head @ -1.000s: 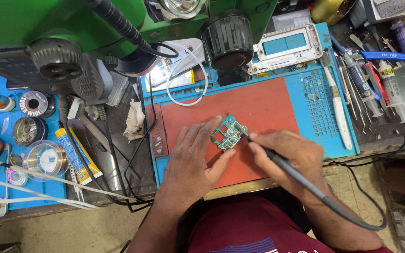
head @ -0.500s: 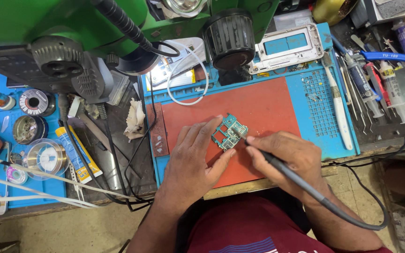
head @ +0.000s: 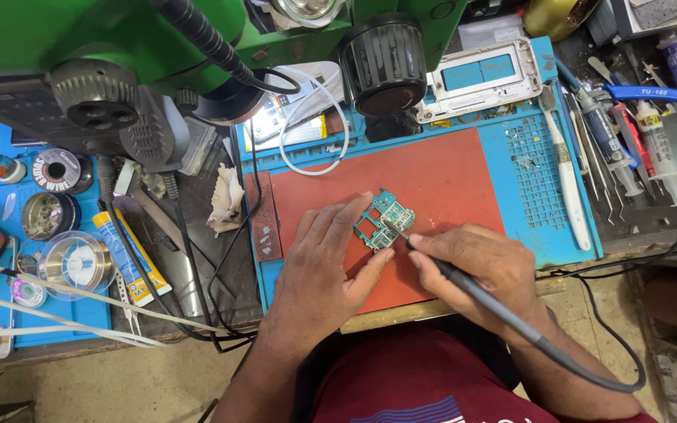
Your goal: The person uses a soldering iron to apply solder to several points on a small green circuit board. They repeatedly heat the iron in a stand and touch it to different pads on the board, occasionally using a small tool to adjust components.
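Head view only. Board (head: pixel 383 220), small and green, lies flat on the red mat (head: pixel 432 176), near its middle, a bit toward the person.

Left hand (head: pixel 324 262) is palm down on the mat. Fingers spread, not curled around anything. Fingertips (head: pixel 363 200) press on the board's left edge and thumb tip sits at its lower edge, so the board is pinned from the left, not lifted. Board sticks out to the right of that hand, top face open to view.

Right hand (head: pixel 483 266) is closed in a pen grip around the iron (head: pixel 464 286), a dark handle with a cable (head: pixel 589 376) running off to the lower right. Thumb and index are pinched near the front end of the handle. Iron tip meets the board at its lower right edge; exact contact spot is too small to tell. So the board sits between the two hands: left fingers on one side, iron tip on the other, right-hand fingers just beside it without touching.

Around: blue tray (head: pixel 542 180) frames the red mat. Phone frame (head: pixel 481 78) lies at its top edge, white tool (head: pixel 567 176) on its right part. Microscope (head: pixel 119 55), green, overhangs the top left. Solder spool (head: pixel 55 169) and glue tube (head: pixel 123 258) are well apart to the left. Syringes and tweezers (head: pixel 628 133) lie at far right.
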`<act>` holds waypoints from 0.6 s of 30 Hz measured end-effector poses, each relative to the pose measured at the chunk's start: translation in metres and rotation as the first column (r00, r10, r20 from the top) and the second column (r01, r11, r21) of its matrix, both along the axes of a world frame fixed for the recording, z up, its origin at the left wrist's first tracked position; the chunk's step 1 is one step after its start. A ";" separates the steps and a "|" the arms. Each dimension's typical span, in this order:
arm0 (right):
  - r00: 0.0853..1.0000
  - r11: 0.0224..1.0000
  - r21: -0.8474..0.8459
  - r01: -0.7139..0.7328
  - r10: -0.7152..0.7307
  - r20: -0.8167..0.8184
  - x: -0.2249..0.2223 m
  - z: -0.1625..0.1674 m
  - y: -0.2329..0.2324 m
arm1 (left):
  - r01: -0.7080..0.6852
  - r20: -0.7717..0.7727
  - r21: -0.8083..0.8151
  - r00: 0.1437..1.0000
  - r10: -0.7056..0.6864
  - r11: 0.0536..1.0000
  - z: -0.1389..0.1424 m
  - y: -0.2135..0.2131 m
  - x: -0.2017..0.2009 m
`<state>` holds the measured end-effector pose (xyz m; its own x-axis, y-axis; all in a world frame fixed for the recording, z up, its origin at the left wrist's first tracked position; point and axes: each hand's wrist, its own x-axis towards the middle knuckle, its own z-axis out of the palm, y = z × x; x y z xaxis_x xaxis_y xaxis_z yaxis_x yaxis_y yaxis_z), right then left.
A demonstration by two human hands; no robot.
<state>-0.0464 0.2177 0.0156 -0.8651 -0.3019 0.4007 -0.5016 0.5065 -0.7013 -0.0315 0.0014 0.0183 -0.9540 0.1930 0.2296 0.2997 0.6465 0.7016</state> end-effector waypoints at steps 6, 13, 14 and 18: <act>1.000 1.000 -0.003 0.001 -0.001 0.014 0.000 0.001 0.000 | -0.003 -0.013 0.001 1.000 0.003 1.000 0.001 0.000 0.000; 1.000 0.999 -0.041 -0.005 0.006 0.026 0.000 0.003 0.000 | -0.001 0.002 0.006 1.000 0.001 1.000 0.003 0.000 0.000; 0.999 0.999 -0.044 -0.002 0.004 0.045 -0.001 0.003 0.001 | -0.001 0.010 0.006 1.000 0.001 1.000 0.003 0.000 0.000; 0.998 0.998 -0.056 -0.003 0.006 0.068 0.000 -0.003 0.006 | 0.000 -0.001 0.003 1.000 0.000 1.000 0.003 0.000 0.000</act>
<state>-0.0463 0.2234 0.0129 -0.8895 -0.2847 0.3574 -0.4541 0.4635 -0.7609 -0.0312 0.0019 0.0211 -0.9538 0.1922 0.2311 0.3003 0.6442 0.7034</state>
